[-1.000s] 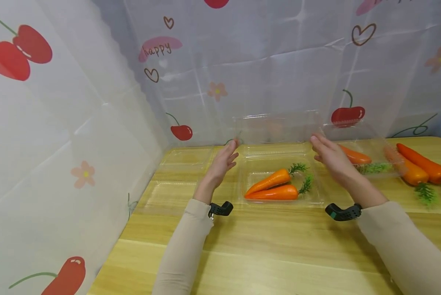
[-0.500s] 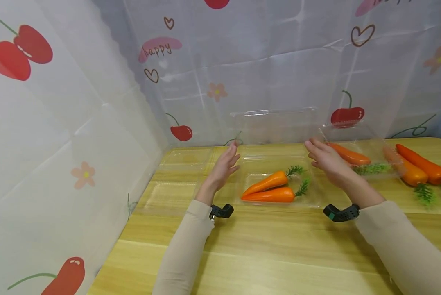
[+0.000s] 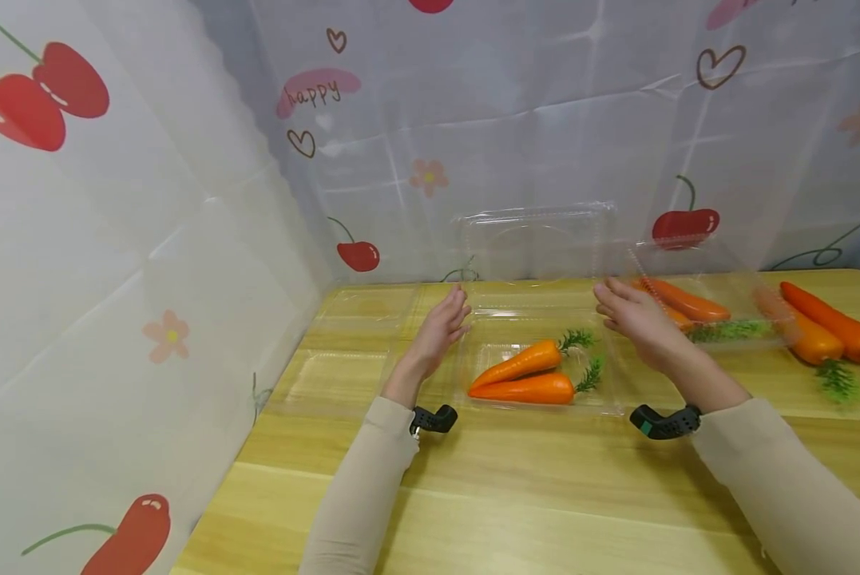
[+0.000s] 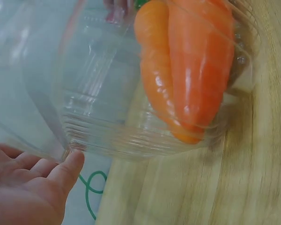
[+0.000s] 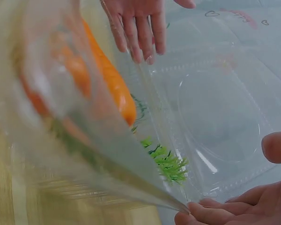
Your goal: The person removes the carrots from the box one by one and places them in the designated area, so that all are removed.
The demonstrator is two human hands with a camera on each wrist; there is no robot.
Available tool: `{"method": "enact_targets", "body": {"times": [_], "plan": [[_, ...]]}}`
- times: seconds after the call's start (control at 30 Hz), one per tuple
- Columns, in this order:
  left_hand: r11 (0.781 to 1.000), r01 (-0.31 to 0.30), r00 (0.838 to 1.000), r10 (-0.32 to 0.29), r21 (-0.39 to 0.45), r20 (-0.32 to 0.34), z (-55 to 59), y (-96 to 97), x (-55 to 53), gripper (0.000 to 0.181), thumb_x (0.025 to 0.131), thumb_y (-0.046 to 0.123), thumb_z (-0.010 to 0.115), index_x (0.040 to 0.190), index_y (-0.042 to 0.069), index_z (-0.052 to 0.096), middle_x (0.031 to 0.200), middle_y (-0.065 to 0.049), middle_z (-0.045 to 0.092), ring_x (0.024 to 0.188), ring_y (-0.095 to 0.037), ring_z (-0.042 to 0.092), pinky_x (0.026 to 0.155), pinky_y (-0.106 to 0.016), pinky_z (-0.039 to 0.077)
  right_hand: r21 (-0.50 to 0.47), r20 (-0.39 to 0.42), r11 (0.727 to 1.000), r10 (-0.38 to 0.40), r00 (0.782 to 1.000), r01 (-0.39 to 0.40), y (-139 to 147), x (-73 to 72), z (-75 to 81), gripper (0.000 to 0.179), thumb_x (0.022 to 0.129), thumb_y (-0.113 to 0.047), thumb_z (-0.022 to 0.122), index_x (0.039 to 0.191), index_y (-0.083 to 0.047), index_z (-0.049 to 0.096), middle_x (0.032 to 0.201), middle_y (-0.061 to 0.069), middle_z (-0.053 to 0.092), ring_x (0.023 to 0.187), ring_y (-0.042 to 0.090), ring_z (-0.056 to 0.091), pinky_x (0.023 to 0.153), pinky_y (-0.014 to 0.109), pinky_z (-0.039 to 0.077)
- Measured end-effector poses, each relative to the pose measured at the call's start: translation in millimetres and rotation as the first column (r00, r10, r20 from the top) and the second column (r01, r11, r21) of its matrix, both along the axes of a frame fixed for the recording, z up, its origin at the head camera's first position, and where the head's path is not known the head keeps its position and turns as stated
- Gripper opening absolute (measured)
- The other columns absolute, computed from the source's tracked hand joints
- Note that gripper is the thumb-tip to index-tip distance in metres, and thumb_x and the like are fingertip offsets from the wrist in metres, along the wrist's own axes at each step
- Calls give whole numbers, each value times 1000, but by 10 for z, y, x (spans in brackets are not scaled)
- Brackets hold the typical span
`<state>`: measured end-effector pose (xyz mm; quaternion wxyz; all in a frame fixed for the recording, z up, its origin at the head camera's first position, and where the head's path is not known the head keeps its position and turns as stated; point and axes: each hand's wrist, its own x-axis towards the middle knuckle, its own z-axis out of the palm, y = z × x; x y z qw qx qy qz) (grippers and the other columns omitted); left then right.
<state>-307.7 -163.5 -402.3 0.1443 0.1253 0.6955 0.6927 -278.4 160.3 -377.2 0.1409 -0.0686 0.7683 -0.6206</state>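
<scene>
Two orange carrots (image 3: 526, 389) with green tops lie side by side in a clear plastic clamshell box (image 3: 540, 410). Its lid (image 3: 537, 216) stands raised at the back, against the curtain. My left hand (image 3: 433, 335) is at the box's left rear corner, fingers extended; in the left wrist view a fingertip (image 4: 76, 158) touches the hinge corner. My right hand (image 3: 641, 323) is at the opposite hinge corner. In the right wrist view its fingers touch that corner, and the thumb (image 5: 277, 147) stands apart from them.
Another clear box (image 3: 717, 263) on the right has carrots (image 3: 691, 302) inside, partly behind my right hand. Loose carrots (image 3: 839, 323) lie farther right. A further clear box (image 3: 343, 379) sits at the left. A printed curtain (image 3: 530, 136) rises behind the wooden table (image 3: 516, 495).
The box with two carrots has slid slightly toward me and left, and its lid stands a little higher in view. Both hands stay at its sides, the right one a little farther left.
</scene>
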Motion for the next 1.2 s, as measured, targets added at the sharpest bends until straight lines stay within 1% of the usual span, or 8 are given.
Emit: {"method": "enact_targets", "body": {"times": [0.07, 0.33, 0.57, 0.7, 0.8, 0.9, 1.07, 1.2], "plan": [[1000, -6, 1000, 6, 1, -3, 9, 3, 9, 68, 113, 41, 30, 167, 8, 2, 174, -17, 6, 159, -37, 15, 129, -48, 20, -5, 1, 1000, 0, 1000, 0, 1, 0, -4, 81, 111, -49, 31, 162, -4, -14, 171, 25, -7, 156, 50, 9, 126, 61, 14], [998, -55, 998, 55, -12, 1, 29, -4, 40, 73, 111, 50, 30, 166, 5, 13, 171, -15, 23, 158, -35, 22, 128, -45, 24, -17, 9, 1000, 4, 1000, -4, -6, -21, -19, 80, 112, -47, 29, 162, -1, -12, 170, 29, 0, 156, 49, 11, 126, 60, 16], [997, -73, 997, 73, -15, 4, 29, -12, 25, 74, 111, 51, 30, 163, -2, 20, 170, -20, 25, 157, -37, 25, 128, -46, 25, -16, 17, 1000, 20, 1000, -20, -16, -44, -19, 79, 112, -46, 28, 161, 1, -13, 169, 32, 2, 156, 49, 12, 125, 60, 17], [996, -75, 997, 76, -43, 13, 41, -20, 11, 76, 111, 53, 31, 164, 0, 18, 170, -18, 25, 155, -34, 30, 127, -45, 27, -2, 30, 999, 47, 998, -47, -8, -52, 7, 82, 112, -47, 29, 160, 2, -15, 168, 32, 0, 156, 49, 10, 125, 60, 16], [996, -70, 997, 71, -58, 31, 62, -29, 2, 76, 111, 52, 31, 165, 1, 15, 170, -17, 25, 155, -33, 32, 127, -44, 29, 16, 43, 997, 71, 997, -72, 2, -62, 35, 82, 112, -45, 30, 160, 4, -15, 168, 33, -2, 156, 50, 9, 126, 60, 16], [997, -50, 997, 53, -54, 60, 94, -41, -7, 75, 112, 50, 31, 165, 1, 12, 170, -18, 23, 155, -35, 31, 126, -45, 29, 35, 59, 995, 93, 994, -95, 21, -78, 68, 79, 113, -40, 29, 158, 8, -14, 167, 34, -3, 155, 51, 10, 125, 60, 17], [1000, -6, 992, 9, -28, 124, 155, -79, -6, 75, 112, 49, 31, 166, 3, 7, 171, -19, 18, 155, -36, 29, 127, -45, 28, 66, 101, 988, 131, 986, -138, 68, -95, 126, 76, 114, -35, 26, 156, 16, -9, 163, 43, 5, 153, 55, 12, 124, 61, 18], [1000, 8, 989, -6, -14, 150, 174, -105, -6, 74, 112, 49, 30, 166, 4, 7, 172, -20, 16, 156, -37, 28, 127, -45, 27, 82, 141, 985, 141, 980, -153, 95, -123, 129, 73, 114, -34, 25, 156, 18, -6, 162, 44, 9, 153, 55, 15, 124, 60, 20]]}}
